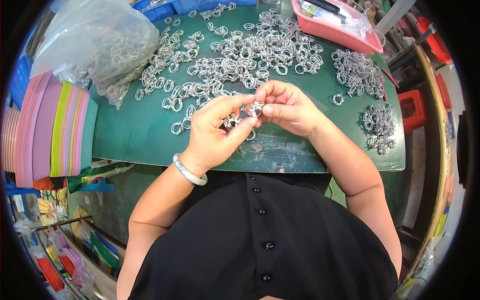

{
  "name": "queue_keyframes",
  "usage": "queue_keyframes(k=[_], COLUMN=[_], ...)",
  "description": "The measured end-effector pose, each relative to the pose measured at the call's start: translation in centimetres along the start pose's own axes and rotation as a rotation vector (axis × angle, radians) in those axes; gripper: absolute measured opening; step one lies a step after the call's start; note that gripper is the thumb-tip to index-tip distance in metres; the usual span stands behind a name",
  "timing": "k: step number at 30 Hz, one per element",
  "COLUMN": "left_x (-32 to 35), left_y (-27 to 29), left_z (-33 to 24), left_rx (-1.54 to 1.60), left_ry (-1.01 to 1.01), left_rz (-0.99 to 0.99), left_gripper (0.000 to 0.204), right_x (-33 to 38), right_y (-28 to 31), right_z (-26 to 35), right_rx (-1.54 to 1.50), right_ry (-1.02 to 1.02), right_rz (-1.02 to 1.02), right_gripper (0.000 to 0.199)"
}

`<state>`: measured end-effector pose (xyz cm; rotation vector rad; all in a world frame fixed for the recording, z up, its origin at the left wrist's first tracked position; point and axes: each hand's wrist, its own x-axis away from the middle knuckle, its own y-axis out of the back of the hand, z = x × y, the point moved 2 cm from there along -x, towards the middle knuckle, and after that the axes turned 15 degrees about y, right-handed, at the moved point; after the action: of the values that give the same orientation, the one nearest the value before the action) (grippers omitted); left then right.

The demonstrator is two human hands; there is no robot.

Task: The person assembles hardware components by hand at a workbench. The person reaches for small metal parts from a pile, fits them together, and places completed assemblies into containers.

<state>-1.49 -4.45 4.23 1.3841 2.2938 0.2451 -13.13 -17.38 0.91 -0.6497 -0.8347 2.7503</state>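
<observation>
Head view: a small, bright metal ring piece (256, 108) with a glinting, irregular head is held between the two hands, above the near part of a green desk (295, 152) whose smooth surface is scuffed. Similar wire-like rings lie in a large loose pile (245, 57) beyond the hands; a darker grey heap (357, 72) and a smaller cluster (380, 127) lie to the right. At left, a cloudy plastic bag (117, 42) contains more rings, near nested coloured trays (42, 127). A pink basket (345, 32) occupies the far right edge. The fingers partly cover the piece; its finer detail is obscured. The left hand (215, 127), wearing a pale bangle (189, 171) at the wrist, is curled around further rings (230, 121), thumb and index narrowed at the piece. The right hand (290, 110) pinches it between thumb and bent index. Both forearms converge inward.
</observation>
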Motion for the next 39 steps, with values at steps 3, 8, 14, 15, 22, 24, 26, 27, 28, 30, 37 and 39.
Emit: queue_keyframes(k=[3,8,14,15,22,24,26,27,28,30,37,39], left_x=[-0.1,-0.1,0.1,0.1,0.2,0.3,0.3,0.3,0.2,0.2,0.5,0.5], left_y=[0.0,-0.1,0.1,0.2,0.5,0.4,0.4,0.4,0.4,0.4,0.4,0.6], left_z=[-0.4,-0.3,0.5,0.7,1.7,1.9,2.1,2.1,2.1,2.2,2.4,2.4], left_rx=[-0.04,-0.104,0.124,0.124,0.059,0.065,0.094,0.094,0.096,0.098,0.168,0.209], left_ry=[-0.04,-0.078,0.151,0.152,0.093,0.094,0.121,0.121,0.122,0.123,0.198,0.256], left_rz=[0.004,-0.016,0.052,0.053,0.102,0.1,0.098,0.099,0.088,0.077,0.076,0.07], left_gripper=[0.031,0.03,0.023,0.023,0.026,0.027,0.027,0.027,0.026,0.025,0.023,0.02], right_x=[0.0,0.1,0.1,0.1,0.2,0.2,0.2,0.2,0.2,0.1,0.1,0.1], right_y=[0.2,0.2,-0.2,-0.2,-0.1,0.0,0.0,0.0,0.0,-0.1,-0.6,-0.6], right_z=[-0.1,-0.1,0.4,0.5,0.5,0.4,0.4,0.4,0.4,0.4,0.7,0.8], right_rx=[-0.002,0.013,0.025,0.019,0.035,0.037,0.041,0.047,0.054,0.066,0.192,0.225], right_ry=[-0.004,-0.04,-0.073,-0.079,-0.101,-0.096,-0.091,-0.091,-0.091,-0.089,-0.102,-0.092], right_rz=[-0.002,-0.01,-0.031,-0.037,-0.047,-0.05,-0.052,-0.056,-0.06,-0.065,-0.139,-0.133], right_gripper=[0.015,0.015,0.019,0.019,0.022,0.022,0.022,0.022,0.022,0.022,0.019,0.019])
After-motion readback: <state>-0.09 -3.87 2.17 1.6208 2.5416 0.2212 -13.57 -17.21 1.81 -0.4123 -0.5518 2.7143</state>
